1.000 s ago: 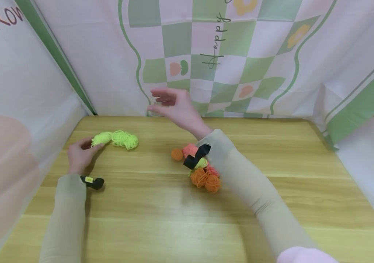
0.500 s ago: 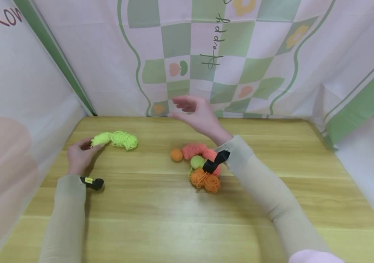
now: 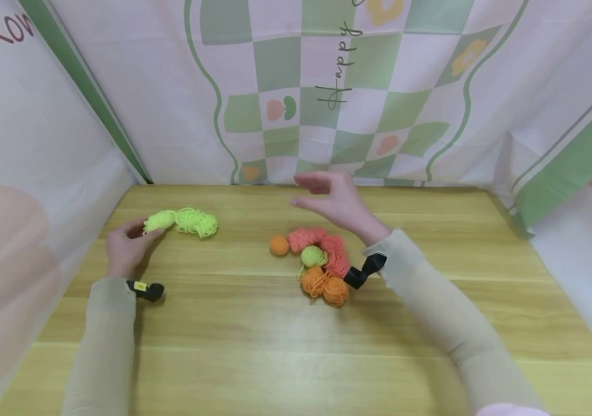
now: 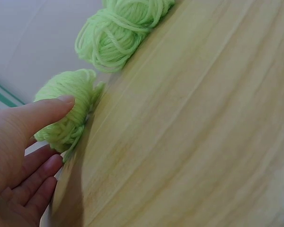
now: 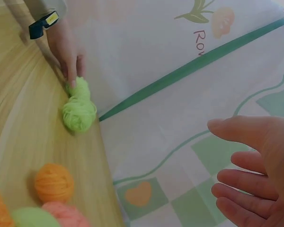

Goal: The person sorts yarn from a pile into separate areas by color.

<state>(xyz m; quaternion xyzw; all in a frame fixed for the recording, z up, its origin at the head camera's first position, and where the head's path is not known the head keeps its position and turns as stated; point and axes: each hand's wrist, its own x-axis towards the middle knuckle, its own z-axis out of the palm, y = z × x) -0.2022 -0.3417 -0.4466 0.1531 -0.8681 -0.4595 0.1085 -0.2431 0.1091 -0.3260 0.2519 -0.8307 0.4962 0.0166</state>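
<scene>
My left hand (image 3: 125,245) pinches a neon yellow-green yarn ball (image 3: 160,219) between thumb and fingers at the table's left side. In the left wrist view the thumb lies over that ball, and the fingers are partly behind it. Beside it rests a larger, looser yellow-green skein (image 3: 198,222) with strands sticking out. My right hand (image 3: 336,202) hovers beyond the mixed yarn cluster in the middle, thumb and fingers spread apart, holding nothing. That cluster has coral-pink yarn balls (image 3: 306,238), a yellow-green ball (image 3: 313,256), orange balls (image 3: 335,290) and a small orange ball (image 3: 279,245).
The wooden table (image 3: 223,335) is bounded at the back by a printed checkered curtain (image 3: 321,110). Another white curtain (image 3: 30,144) hangs along the left, with more cloth on the right. Black wrist cameras (image 3: 365,270) sit on both cuffs.
My right hand has moved to the right and lower toward the table, uncovering more of the coral-pink and yellow-green yarn in the cluster. The left hand and its yarn ball stay in place.
</scene>
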